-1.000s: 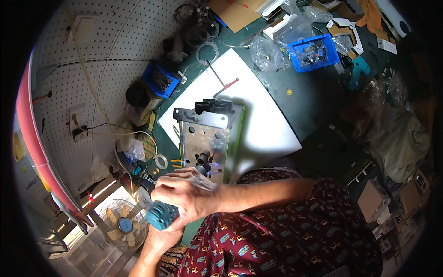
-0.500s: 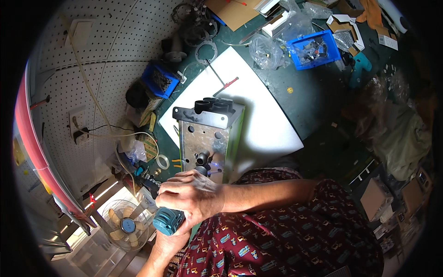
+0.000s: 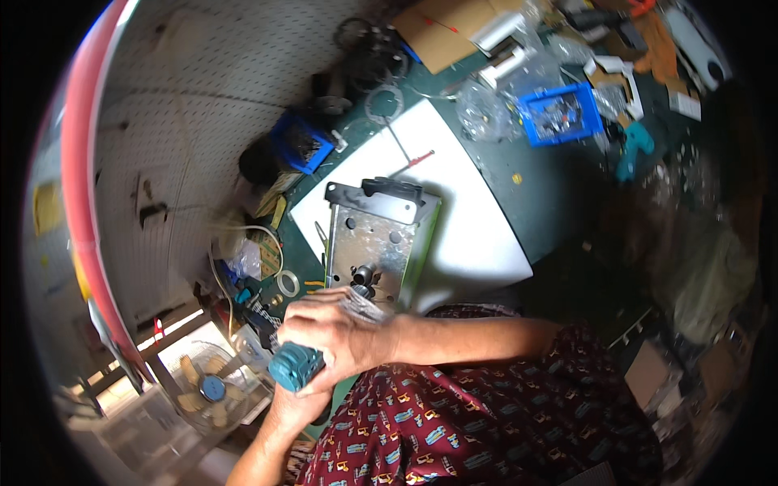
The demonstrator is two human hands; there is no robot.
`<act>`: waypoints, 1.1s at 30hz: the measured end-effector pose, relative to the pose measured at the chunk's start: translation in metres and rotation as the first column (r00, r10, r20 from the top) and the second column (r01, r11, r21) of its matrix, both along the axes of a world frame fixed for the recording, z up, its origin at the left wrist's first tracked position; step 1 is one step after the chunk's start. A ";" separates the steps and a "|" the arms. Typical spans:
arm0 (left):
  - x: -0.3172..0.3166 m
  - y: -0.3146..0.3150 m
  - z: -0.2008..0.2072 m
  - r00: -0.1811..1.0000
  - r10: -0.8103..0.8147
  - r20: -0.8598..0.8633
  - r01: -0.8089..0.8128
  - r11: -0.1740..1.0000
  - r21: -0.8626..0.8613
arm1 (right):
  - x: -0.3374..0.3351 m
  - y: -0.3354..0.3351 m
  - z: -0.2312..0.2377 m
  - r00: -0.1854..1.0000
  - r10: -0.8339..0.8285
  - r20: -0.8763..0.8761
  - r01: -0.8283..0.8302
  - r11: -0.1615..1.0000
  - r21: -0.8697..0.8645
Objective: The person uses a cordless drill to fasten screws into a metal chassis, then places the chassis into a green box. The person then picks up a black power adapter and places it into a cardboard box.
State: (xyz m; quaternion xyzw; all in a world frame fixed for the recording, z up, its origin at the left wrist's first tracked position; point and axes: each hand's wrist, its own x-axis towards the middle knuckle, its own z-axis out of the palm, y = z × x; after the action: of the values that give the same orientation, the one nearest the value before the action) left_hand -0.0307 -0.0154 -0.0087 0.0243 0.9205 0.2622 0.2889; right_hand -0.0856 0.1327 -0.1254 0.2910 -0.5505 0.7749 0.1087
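Note:
A teal and black cordless drill (image 3: 296, 366) points away from me at a metal box (image 3: 371, 243). My right hand (image 3: 336, 328) is closed over the top of its body. Below, my left hand (image 3: 304, 405) wraps round the lower part; most of its fingers are hidden behind the drill and my right hand. A dark round fitting (image 3: 365, 275) on the box face sits just beyond the drill's nose; whether the two touch I cannot tell. At the box's far end is a black bracket (image 3: 373, 202) with round black parts on it.
Under the box lies a white foam sheet (image 3: 478, 235), with a red-handled T-shaped tool (image 3: 413, 162) on it. Blue bins (image 3: 561, 115) of small parts, plastic bags (image 3: 482, 109) and another teal power tool (image 3: 634, 150) lie around. A fan (image 3: 212, 389) stands at lower left.
My view has shifted, so the bench and box appear a little lower and farther right. Both hands keep their grip on the drill, close to the box.

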 end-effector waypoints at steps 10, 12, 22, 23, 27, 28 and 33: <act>0.077 -0.055 -0.021 0.564 0.818 -0.115 -0.750 0.565 0.343 | -0.082 0.110 -0.051 0.932 -0.359 -0.050 0.233 0.489 0.841; 0.082 -0.074 -0.053 0.465 0.839 -0.284 -0.792 0.537 0.289 | -0.088 0.115 -0.037 0.898 -0.313 0.310 -0.156 0.434 0.887; 0.162 -0.185 -0.309 0.584 0.705 -0.403 -0.810 0.536 -0.236 | -0.103 0.110 -0.038 0.907 -0.239 0.347 -0.224 0.425 0.877; 0.163 -0.187 -0.321 0.599 0.695 -0.396 -0.799 0.548 -0.246 | -0.101 0.112 -0.035 0.903 -0.237 0.359 -0.225 0.451 0.864; 0.168 -0.180 -0.348 0.635 0.559 -0.533 -0.758 0.586 -0.287 | -0.108 0.125 -0.056 0.783 -0.257 0.566 -0.288 0.658 0.696; 0.168 -0.169 -0.345 0.637 0.483 -0.601 -0.745 0.587 -0.317 | -0.117 0.135 -0.071 0.721 -0.225 0.655 -0.284 0.766 0.576; 0.175 -0.083 -0.400 -0.009 0.975 0.220 -0.832 -0.129 0.540 | -0.141 0.162 -0.111 0.255 -0.102 0.962 -0.414 0.887 0.204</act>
State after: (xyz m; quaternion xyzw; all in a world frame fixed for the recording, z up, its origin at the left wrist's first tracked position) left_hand 0.1439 -0.0988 -0.4090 -0.5130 0.5771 0.6237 -0.1221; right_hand -0.2270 0.2950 -0.2363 -0.1648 -0.6216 0.6590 -0.3901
